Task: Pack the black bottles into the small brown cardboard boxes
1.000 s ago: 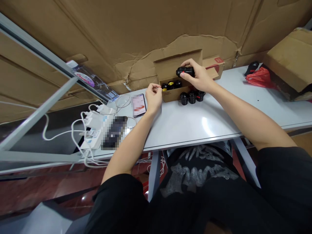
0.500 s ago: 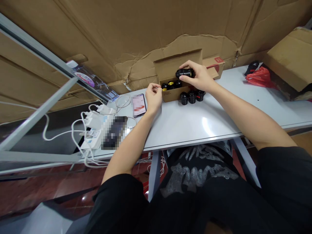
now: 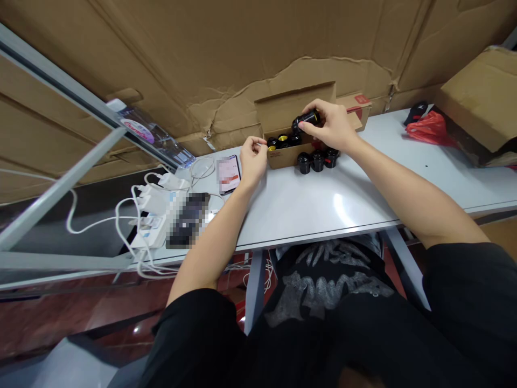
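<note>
My right hand grips a black lamp socket and holds it tilted over the open small cardboard box at the back of the white table. Several black sockets with gold insides sit in that box. Three more black sockets stand on the table just in front of it, under my right wrist. My left hand rests at the box's left corner, fingers curled in a pinch; I cannot make out anything in them.
A phone lies left of my left hand. A white power strip with chargers and cables sits at the table's left end. A red bag and a large carton are at the right. Cardboard sheets line the back.
My right hand has turned the black socket from lying level to tilted and lowered it slightly toward the box. The left hand has stayed at the box corner.
</note>
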### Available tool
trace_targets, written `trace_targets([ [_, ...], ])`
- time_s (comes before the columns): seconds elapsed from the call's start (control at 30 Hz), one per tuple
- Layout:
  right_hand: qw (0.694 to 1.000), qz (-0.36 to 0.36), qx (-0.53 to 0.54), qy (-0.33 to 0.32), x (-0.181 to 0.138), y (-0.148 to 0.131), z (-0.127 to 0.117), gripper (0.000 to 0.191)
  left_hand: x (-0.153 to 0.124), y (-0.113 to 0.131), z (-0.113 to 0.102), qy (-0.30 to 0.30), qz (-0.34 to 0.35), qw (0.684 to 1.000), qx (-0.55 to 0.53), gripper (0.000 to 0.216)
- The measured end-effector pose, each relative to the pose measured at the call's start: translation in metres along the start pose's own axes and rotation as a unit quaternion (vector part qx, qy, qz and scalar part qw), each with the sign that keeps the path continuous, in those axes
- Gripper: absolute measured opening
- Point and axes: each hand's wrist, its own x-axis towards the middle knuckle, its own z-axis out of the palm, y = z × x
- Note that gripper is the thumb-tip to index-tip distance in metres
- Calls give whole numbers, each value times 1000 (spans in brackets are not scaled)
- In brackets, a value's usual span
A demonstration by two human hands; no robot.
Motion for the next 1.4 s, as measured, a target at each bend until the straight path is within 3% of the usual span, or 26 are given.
trace_targets([
  [0.47,999,24,45,15,5,10,-3,83,4,-7,-1,-14,7,1000,2,21],
  [0.67,999,-3,-27,-37,4,7,-3,60,3,-10,0,-11,10,1000,-7,21],
  [0.83,997,-20,-27,-62,4,4,-7,43,1,-11,0,-17,9,999,-31,30],
  [1.23,999,25,-12,-19,5,15,-4,58,5,-23,-3,-10,27,1000,-12,47],
  [1.4,999,17,-10,-37,6,12,-5,58,4,-22,-2,-5,32,999,-9,44],
])
